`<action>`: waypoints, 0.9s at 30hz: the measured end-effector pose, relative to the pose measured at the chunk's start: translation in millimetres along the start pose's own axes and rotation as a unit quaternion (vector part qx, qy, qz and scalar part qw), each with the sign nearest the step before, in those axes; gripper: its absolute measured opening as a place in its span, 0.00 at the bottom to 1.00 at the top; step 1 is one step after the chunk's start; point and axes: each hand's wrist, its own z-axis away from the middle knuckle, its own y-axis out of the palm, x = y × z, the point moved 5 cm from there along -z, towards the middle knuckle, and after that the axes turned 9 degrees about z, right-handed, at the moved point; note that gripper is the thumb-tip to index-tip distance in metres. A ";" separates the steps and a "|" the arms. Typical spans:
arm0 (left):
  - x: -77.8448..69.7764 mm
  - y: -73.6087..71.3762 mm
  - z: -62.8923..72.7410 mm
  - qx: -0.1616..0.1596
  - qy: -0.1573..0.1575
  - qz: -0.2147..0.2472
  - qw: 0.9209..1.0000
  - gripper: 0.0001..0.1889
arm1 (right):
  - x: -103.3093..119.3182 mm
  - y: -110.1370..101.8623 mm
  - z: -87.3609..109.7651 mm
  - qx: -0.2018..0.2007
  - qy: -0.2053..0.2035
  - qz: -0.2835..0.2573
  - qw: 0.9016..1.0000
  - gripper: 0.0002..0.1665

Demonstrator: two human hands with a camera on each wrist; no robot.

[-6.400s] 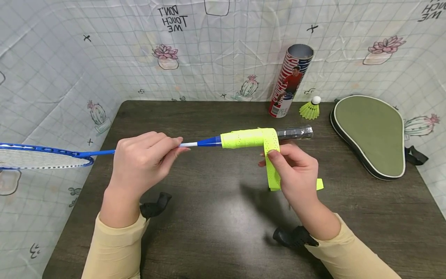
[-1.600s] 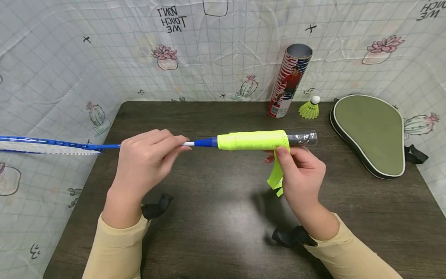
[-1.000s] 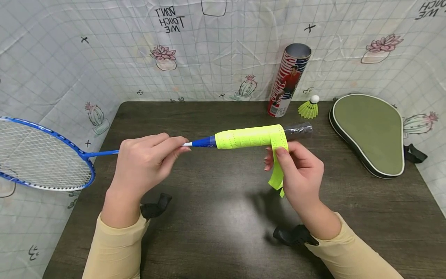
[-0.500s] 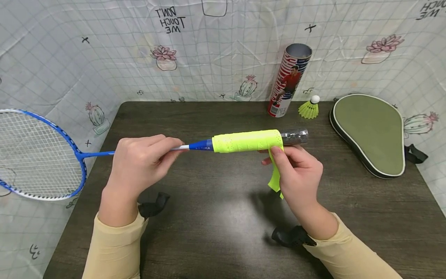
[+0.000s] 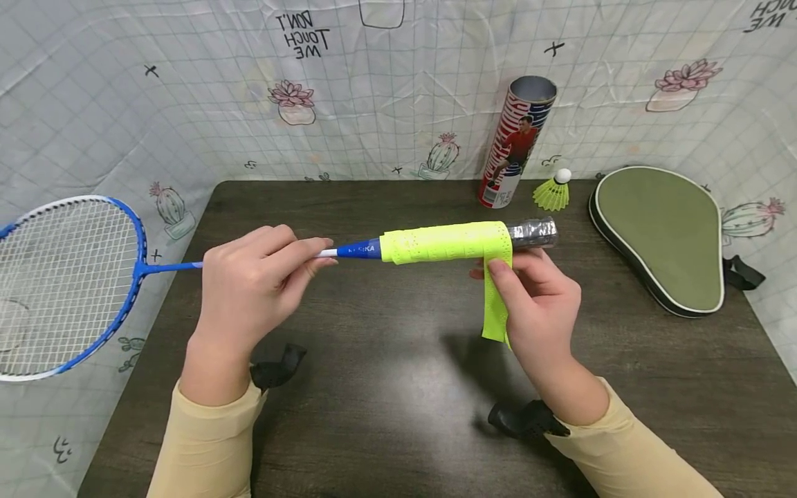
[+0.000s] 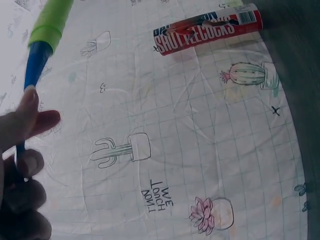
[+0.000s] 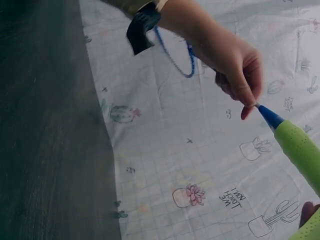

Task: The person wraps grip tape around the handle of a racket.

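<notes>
A blue and white badminton racket [image 5: 360, 249] is held level above the table, its strung head at the far left of the head view. My left hand [image 5: 252, 283] pinches the shaft just below the blue cone. Neon yellow overgrip tape [image 5: 445, 242] is wound round most of the handle; the dark butt end [image 5: 533, 233] sticks out bare at the right. From the last turn a loose tail of tape hangs down, and my right hand [image 5: 540, 297] pinches it between thumb and fingers, close under the handle. The left wrist view shows the left fingers [image 6: 31, 102] around the shaft.
A red and white shuttlecock tube [image 5: 518, 142] stands upright at the table's back edge. Beside it lies a yellow shuttlecock [image 5: 553, 191]. An olive paddle-shaped case [image 5: 663, 238] is on the right. Patterned cloth [image 5: 373, 104] rises behind the dark table [image 5: 373, 415].
Since the earliest frame, the tape covers more of the handle toward the butt and its loose tail is shorter. The racket has turned about its shaft, the head tilting into fuller view.
</notes>
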 end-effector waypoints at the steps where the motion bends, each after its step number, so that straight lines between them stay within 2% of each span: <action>1: -0.6 0.0 0.3 0.002 0.007 0.010 1.000 0.06 | 0.1 -0.6 -0.5 -0.007 0.001 -0.005 1.000 0.08; 6: -2.8 0.4 1.4 0.015 0.032 0.059 0.998 0.04 | 0.3 -2.9 -2.8 -0.033 0.002 -0.075 0.997 0.06; 10: -2.0 -2.6 0.7 0.002 0.025 0.052 0.998 0.04 | -1.1 -6.0 -3.5 -0.072 0.014 -0.094 0.993 0.07; 15: 5.0 -14.9 0.2 -0.061 -0.009 0.031 0.998 0.04 | -3.4 -12.1 -6.7 -0.126 0.039 -0.113 0.985 0.07; 20: 13.4 -26.9 4.1 -0.136 -0.028 0.042 0.989 0.07 | -2.5 -15.7 -9.0 -0.138 0.038 -0.127 0.982 0.08; 24: 19.5 -34.0 9.9 -0.194 -0.025 0.048 0.979 0.10 | -1.1 -17.7 -9.4 -0.143 0.023 -0.119 0.982 0.10; 27: 20.5 -35.5 12.9 -0.208 -0.008 0.062 0.976 0.14 | 1.0 -20.9 -10.6 -0.145 0.011 -0.101 0.984 0.12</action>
